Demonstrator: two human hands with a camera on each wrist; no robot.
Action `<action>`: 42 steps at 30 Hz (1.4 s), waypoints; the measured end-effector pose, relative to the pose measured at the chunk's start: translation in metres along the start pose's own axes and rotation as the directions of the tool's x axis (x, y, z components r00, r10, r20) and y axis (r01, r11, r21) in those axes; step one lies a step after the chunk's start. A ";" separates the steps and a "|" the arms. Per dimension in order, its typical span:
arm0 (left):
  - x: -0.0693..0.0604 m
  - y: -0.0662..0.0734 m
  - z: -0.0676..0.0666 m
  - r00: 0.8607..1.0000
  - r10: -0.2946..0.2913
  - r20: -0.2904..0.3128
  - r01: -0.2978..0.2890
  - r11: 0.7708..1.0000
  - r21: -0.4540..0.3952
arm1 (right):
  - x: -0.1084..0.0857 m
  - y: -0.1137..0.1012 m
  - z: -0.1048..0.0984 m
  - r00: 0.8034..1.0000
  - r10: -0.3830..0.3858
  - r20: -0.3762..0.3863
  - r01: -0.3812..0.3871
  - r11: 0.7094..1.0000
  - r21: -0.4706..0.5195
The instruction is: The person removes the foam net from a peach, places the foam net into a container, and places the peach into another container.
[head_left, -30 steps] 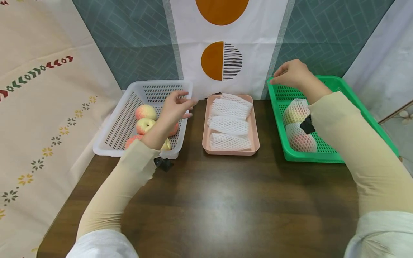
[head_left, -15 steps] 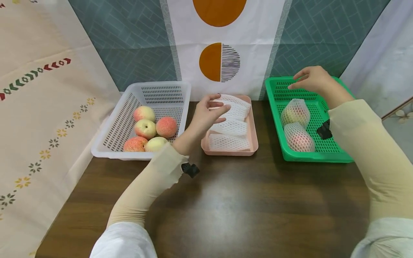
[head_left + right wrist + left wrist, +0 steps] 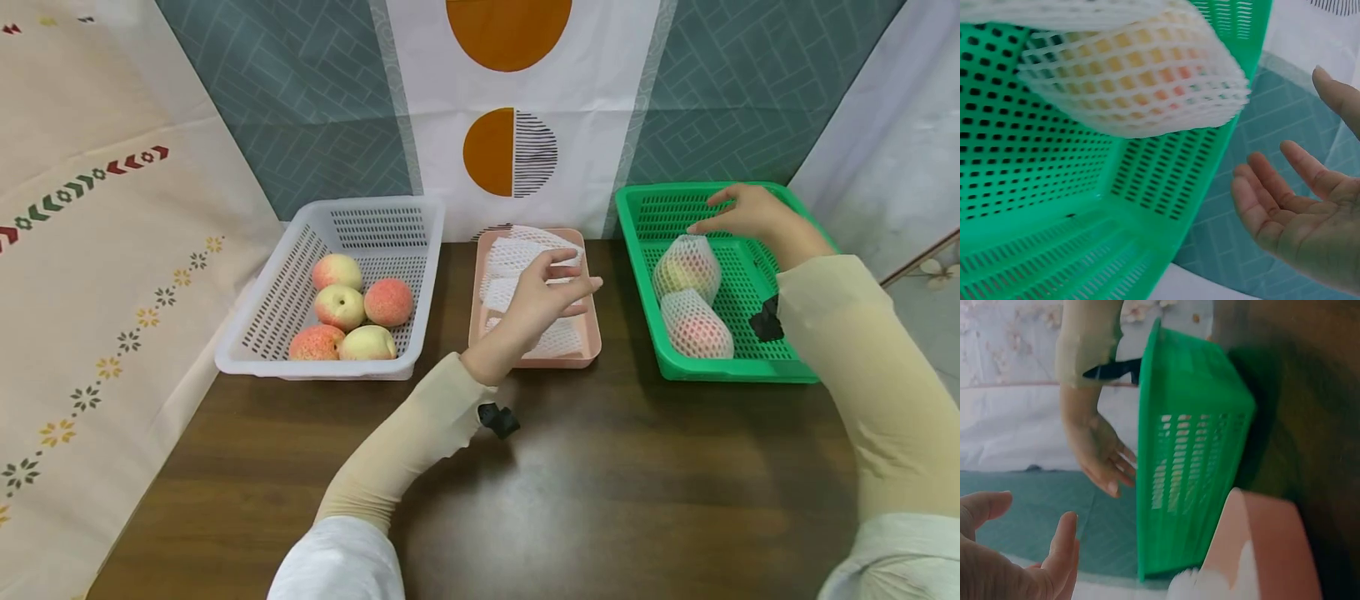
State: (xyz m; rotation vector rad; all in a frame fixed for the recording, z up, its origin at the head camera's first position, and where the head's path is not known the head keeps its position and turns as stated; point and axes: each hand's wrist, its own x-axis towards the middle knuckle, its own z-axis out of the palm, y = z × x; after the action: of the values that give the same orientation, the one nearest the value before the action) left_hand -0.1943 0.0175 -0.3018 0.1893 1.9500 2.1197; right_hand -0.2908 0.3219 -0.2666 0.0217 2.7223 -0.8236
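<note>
My left hand (image 3: 546, 298) hovers above the pink tray (image 3: 592, 333), fingers parted and nothing held. White foam nets (image 3: 517, 252) lie in that tray, partly hidden by the hand. Over the back of the green basket (image 3: 660, 371) hangs my right hand (image 3: 757, 218), also holding nothing, thumb apart from the fingers in the right wrist view. Just below it are two peaches in foam nets, a yellowish netted peach (image 3: 687, 268) and a pinker netted peach (image 3: 697, 327). Close up, a netted peach (image 3: 1141, 75) shows in the right wrist view, apart from the fingers.
At the left stands a white basket (image 3: 258, 367) with several bare peaches (image 3: 388, 302) in it. All three containers stand along the back of the dark wooden table (image 3: 300, 458), in front of a patterned cloth (image 3: 592, 150). Another cloth (image 3: 112, 292) hangs at the left.
My left hand has moved right, from over the white basket to over the pink tray. My right hand has shifted right and lower, from the green basket's back left corner to above its middle.
</note>
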 end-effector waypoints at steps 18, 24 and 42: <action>-0.004 -0.047 0.064 0.983 -0.100 0.155 0.102 0.995 -0.004 | 0.013 0.023 0.027 0.993 0.011 0.113 -0.006 0.999 -0.045; -0.004 -0.052 0.075 0.975 -0.154 0.160 0.175 0.977 -0.125 | 0.018 0.027 0.036 0.986 0.010 0.165 -0.003 0.999 -0.046; 0.001 -0.056 0.078 0.973 -0.172 0.157 0.198 0.965 -0.170 | 0.020 0.026 0.043 0.974 0.039 0.222 -0.030 0.999 -0.044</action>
State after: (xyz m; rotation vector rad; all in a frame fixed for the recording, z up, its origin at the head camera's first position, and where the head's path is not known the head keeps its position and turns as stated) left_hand -0.1694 0.0961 -0.3499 0.1127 1.6149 2.0876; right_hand -0.2958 0.3184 -0.3204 -0.0303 2.5194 -0.7152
